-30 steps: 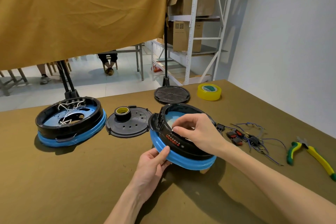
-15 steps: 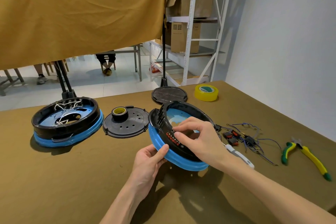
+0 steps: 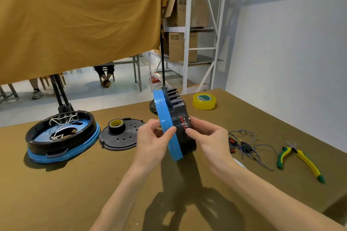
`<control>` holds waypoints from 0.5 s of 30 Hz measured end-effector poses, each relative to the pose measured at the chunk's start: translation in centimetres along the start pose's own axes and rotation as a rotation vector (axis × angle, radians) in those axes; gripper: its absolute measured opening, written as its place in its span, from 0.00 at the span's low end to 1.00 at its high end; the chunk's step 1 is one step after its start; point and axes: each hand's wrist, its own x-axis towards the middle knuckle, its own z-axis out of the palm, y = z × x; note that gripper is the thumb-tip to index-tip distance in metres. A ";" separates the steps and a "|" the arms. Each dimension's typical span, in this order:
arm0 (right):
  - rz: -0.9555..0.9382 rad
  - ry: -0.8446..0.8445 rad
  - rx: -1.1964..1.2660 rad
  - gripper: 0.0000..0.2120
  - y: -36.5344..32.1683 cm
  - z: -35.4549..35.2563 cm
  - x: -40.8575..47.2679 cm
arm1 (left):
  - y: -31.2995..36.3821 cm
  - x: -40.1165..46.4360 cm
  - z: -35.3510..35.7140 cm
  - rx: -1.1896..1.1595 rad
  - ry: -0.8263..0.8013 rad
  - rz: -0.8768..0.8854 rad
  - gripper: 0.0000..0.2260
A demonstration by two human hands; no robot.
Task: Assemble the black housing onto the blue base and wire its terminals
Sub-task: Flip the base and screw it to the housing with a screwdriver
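Black housing (image 3: 183, 131) and blue base (image 3: 166, 125) are held together on edge above the middle of the desk (image 3: 56, 193), the blue rim facing nine o'clock and the black shell facing three o'clock. Left hand (image 3: 152, 142) wraps the blue rim, thumb across its edge and fingers behind. Right hand (image 3: 210, 139) holds the black side, its thumb and fingertips (image 3: 189, 131) pinching at the strip of red terminals (image 3: 185, 124) on the housing wall.

The step appears to be checking or seating the housing on the base before wiring. To do it well, I would keep the left hand as the steady clamp and let only the right hand work, pressing evenly around the seam rather than at one spot, so the shell does not cock on the rim. Whether the two parts are fully latched cannot be told from here.

Held up like this, the pair could slip apart; laying it flat before wiring would be safer. The loose wires (image 3: 246, 144) lie on the desk at three o'clock of the hands, with the pliers (image 3: 300, 157) farther out the same way. A finished unit (image 3: 62, 137) at nine o'clock, its white leads already run, serves as a pattern for routing.
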 end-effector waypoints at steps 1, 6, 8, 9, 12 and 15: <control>0.064 0.046 0.016 0.17 0.0 0.0 0.0 | 0.2 0.1 0.4 0.082 0.008 0.055 0.06; 0.429 0.216 0.188 0.09 0.8 -0.8 0.1 | -0.3 -0.6 1.8 0.432 -0.090 0.212 0.05; 0.572 0.226 0.256 0.07 1.3 -1.2 -0.2 | -0.9 -1.1 2.3 0.493 -0.155 0.207 0.05; 0.634 0.227 0.279 0.06 1.6 -1.6 -0.4 | -1.2 -1.3 2.6 0.517 -0.185 0.198 0.04; 0.774 0.189 0.321 0.08 2.1 -3.0 -0.9 | -1.9 -1.8 3.3 0.574 -0.226 0.182 0.05; 0.901 0.082 0.381 0.14 2.4 -4.3 -1.3 | -2.2 -2.2 4.2 0.621 -0.244 0.184 0.11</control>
